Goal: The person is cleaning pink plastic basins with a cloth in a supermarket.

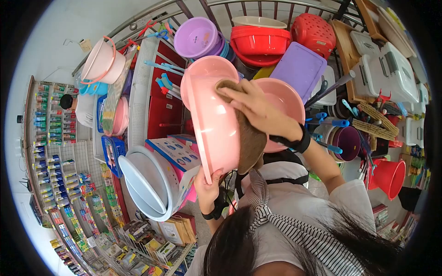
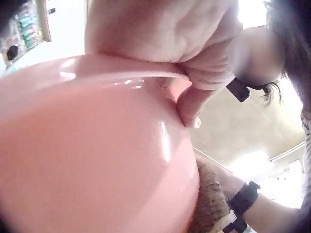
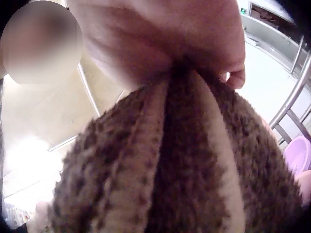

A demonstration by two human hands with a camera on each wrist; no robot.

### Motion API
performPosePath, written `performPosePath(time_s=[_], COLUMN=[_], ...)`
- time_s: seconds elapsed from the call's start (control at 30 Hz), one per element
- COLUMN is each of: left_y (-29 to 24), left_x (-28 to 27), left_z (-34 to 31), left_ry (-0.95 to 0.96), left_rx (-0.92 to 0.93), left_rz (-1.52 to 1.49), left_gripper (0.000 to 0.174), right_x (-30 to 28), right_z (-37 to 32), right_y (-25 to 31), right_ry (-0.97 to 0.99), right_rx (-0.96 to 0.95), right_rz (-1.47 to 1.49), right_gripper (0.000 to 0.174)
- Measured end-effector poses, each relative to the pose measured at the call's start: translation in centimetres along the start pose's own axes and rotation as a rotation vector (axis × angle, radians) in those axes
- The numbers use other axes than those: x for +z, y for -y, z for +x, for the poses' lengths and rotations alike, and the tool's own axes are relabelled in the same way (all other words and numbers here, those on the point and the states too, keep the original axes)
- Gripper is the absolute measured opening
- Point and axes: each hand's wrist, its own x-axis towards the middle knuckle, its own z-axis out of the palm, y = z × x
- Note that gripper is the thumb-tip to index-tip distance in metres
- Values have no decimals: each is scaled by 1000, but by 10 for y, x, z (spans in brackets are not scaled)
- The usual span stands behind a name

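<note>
pink basin (image 1: 218, 133) tipped on its side in front of the person's chest, rim toward the left, outer wall facing the head camera; its inside is turned away and cannot be seen. left hand (image 1: 206, 189): grip clamped on the lower rim, thumb on the outer wall, the other fingers mostly hidden behind the plastic. right hand (image 1: 264, 110): grip closed on a brown cloth (image 1: 252, 145), bunched at the palm and laid against the basin's wall; part of the fingers shows, the rest is lost in the folds. right wrist view nearly filled by cloth, its lower part cut off by the frame, fingertips hard to make out. left wrist view: basin (image 2: 97, 150) runs out of frame at left and bottom. behind, two more pink basins, one at left (image 1: 212, 69), one at right (image 1: 282, 99), both partly covered by the work. purple lid (image 1: 298, 71) beyond. pale blue tub (image 1: 172, 184) to the left. small goods on the far-left racks (image 1: 50, 124) too small to read.
</note>
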Motion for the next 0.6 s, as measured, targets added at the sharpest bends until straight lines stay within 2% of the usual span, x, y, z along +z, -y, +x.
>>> performPosePath(time_s=[0.03, 0.07, 0.17, 0.27, 0.4, 0.47, 0.53, 0.6], left_y=[-1, -2, -10, -10, -3, -5, -3, -2], left_x=[-3, -4, -1, 0, -1, 5, 2, -1], left_z=[-1, -3, -4, -7, -17, -19, -20, -20], left_ry=[37, 74, 79, 53, 62, 11, 24, 44], left_rx=[-7, -16, 78, 73, 21, 10, 1, -1], left_rz=[33, 65, 69, -48, -76, -166, -177, -190], left_gripper=[32, 32, 34, 36, 38, 40, 40, 40], right_x=[-5, -6, -9, -10, -20, -34, -35, -35], right_z=[1, 1, 1, -13, -26, -21, -19, -23], right_y=[-4, -5, 6, 36, 35, 23, -1, -7], right_ry=[16, 17, 10, 223, 289, 213, 73, 73], right_rx=[85, 86, -31, -135, -203, -38, -14, 59], right_rz=[120, 120, 64, -87, -40, -122, -50, 49], right_gripper=[38, 38, 44, 47, 45, 44, 40, 34])
